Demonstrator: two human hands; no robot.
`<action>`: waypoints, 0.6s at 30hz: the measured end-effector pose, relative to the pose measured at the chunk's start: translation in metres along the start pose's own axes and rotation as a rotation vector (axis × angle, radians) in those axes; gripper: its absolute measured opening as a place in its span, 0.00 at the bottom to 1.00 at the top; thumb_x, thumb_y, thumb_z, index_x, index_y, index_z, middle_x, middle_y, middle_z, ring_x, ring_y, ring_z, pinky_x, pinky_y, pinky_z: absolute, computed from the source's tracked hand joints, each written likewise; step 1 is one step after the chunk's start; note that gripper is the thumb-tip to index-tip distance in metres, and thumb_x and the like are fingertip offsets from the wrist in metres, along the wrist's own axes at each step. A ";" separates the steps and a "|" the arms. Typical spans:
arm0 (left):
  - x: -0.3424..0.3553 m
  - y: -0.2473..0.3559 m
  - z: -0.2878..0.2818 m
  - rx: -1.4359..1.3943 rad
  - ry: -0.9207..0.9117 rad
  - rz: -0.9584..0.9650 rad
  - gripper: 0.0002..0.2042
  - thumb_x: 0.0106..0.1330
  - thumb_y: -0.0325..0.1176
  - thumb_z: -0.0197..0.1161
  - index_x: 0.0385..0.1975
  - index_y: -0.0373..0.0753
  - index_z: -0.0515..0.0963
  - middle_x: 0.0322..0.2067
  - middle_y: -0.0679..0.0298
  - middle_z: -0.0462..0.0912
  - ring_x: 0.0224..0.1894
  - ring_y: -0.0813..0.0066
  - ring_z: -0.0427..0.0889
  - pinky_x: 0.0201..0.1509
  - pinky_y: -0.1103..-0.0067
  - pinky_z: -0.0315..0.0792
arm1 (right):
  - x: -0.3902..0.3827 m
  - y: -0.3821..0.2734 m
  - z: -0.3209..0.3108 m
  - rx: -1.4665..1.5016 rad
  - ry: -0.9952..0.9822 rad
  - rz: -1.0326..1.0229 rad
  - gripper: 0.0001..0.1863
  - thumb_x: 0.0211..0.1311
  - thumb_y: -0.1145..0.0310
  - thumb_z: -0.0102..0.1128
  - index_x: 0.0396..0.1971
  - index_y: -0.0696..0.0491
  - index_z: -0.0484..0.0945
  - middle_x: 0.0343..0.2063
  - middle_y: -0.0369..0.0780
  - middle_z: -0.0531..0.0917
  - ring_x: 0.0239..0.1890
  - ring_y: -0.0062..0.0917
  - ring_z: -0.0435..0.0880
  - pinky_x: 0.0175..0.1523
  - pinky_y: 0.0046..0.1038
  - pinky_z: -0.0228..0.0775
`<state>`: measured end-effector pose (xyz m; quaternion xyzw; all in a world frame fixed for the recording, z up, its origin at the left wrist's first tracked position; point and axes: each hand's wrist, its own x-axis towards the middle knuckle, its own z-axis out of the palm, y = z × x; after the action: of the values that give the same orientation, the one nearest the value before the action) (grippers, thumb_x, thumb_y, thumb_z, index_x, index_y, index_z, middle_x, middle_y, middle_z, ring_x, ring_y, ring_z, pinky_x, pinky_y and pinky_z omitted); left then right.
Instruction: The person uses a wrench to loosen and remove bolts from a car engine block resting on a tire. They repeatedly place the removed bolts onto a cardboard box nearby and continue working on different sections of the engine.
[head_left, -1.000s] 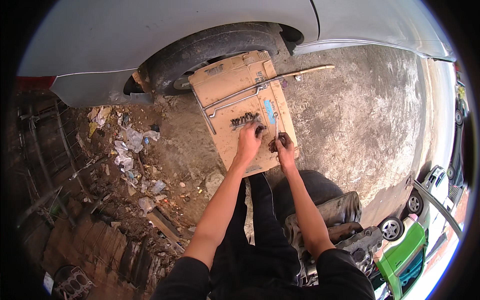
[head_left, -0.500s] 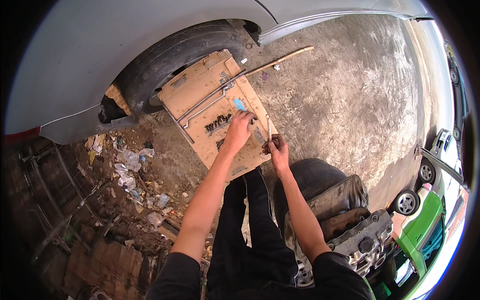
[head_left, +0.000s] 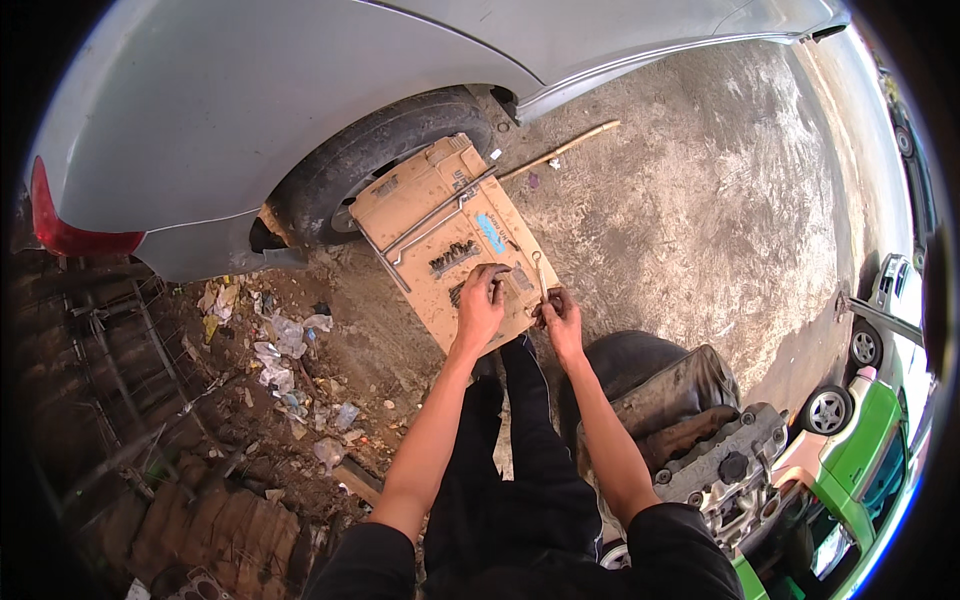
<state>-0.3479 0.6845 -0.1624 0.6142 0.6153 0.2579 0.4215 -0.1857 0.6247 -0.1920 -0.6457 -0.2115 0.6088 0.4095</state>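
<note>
My right hand (head_left: 560, 318) grips a silver wrench (head_left: 541, 276), its ring end pointing away from me, at the right edge of a cardboard sheet (head_left: 425, 305). Left of it, my left hand (head_left: 483, 305) has curled fingers low over the cardboard; what they hold, if anything, is hidden. Just beyond that hand, a row of small dark metal pieces (head_left: 452, 257) lies on the sheet, with more partly behind my fingers. A small dark piece (head_left: 512, 245) lies by a blue printed patch. Long bent metal bars (head_left: 425, 233) rest across the upper left of the cardboard.
A silver car (head_left: 200, 120) and its tire (head_left: 310, 190) border the cardboard. A wooden stick (head_left: 585, 135) extends rightward. Litter (head_left: 280, 360) and metal framework (head_left: 130, 360) are at left. An engine part (head_left: 725, 475) and a black round object (head_left: 615, 365) are beside me; parked cars (head_left: 850, 460) stand right.
The view has shifted. My left hand has drawn back toward me from beside the row of metal pieces, uncovering a small dark piece near the blue patch. My right hand still grips the wrench.
</note>
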 end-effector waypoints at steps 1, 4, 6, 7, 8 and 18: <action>-0.013 0.009 -0.008 -0.008 0.012 -0.007 0.15 0.62 0.17 0.57 0.49 0.36 0.77 0.44 0.54 0.80 0.43 0.53 0.80 0.47 0.67 0.75 | -0.012 -0.005 0.003 0.002 -0.010 -0.019 0.08 0.62 0.80 0.49 0.40 0.61 0.71 0.24 0.38 0.80 0.23 0.18 0.77 0.30 0.20 0.70; -0.051 0.035 -0.032 -0.168 0.069 -0.069 0.15 0.64 0.19 0.59 0.50 0.37 0.77 0.41 0.58 0.82 0.41 0.66 0.82 0.44 0.73 0.76 | -0.056 -0.022 0.007 -0.019 -0.042 -0.106 0.07 0.61 0.78 0.50 0.39 0.60 0.72 0.23 0.36 0.80 0.24 0.16 0.75 0.31 0.20 0.68; -0.077 0.050 -0.048 -0.299 0.084 -0.076 0.15 0.66 0.21 0.60 0.52 0.38 0.76 0.39 0.60 0.83 0.39 0.73 0.83 0.42 0.76 0.76 | -0.090 -0.031 0.008 -0.034 -0.046 -0.148 0.08 0.61 0.77 0.50 0.39 0.60 0.73 0.23 0.36 0.79 0.24 0.17 0.76 0.32 0.21 0.69; -0.091 0.058 -0.057 -0.354 0.079 -0.056 0.16 0.67 0.22 0.60 0.54 0.38 0.75 0.39 0.61 0.83 0.38 0.74 0.83 0.39 0.76 0.76 | -0.110 -0.035 0.006 -0.033 -0.081 -0.178 0.09 0.63 0.78 0.49 0.42 0.61 0.72 0.24 0.35 0.78 0.26 0.16 0.75 0.31 0.20 0.66; -0.108 0.064 -0.066 -0.391 0.064 -0.074 0.16 0.68 0.23 0.59 0.55 0.39 0.74 0.39 0.61 0.84 0.37 0.75 0.83 0.36 0.77 0.76 | -0.131 -0.037 0.004 -0.088 -0.077 -0.219 0.09 0.63 0.78 0.49 0.42 0.61 0.72 0.24 0.35 0.78 0.26 0.16 0.75 0.31 0.20 0.66; -0.329 0.083 -0.106 -0.594 -0.043 -0.083 0.09 0.69 0.26 0.63 0.44 0.28 0.79 0.35 0.62 0.85 0.36 0.78 0.82 0.42 0.79 0.76 | -0.361 0.032 0.004 -0.209 -0.145 -0.336 0.05 0.62 0.77 0.52 0.38 0.60 0.72 0.23 0.39 0.81 0.25 0.19 0.78 0.31 0.24 0.69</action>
<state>-0.4283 0.3946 0.0279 0.4436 0.5285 0.3960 0.6058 -0.2580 0.3286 0.0046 -0.5947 -0.4070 0.5518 0.4197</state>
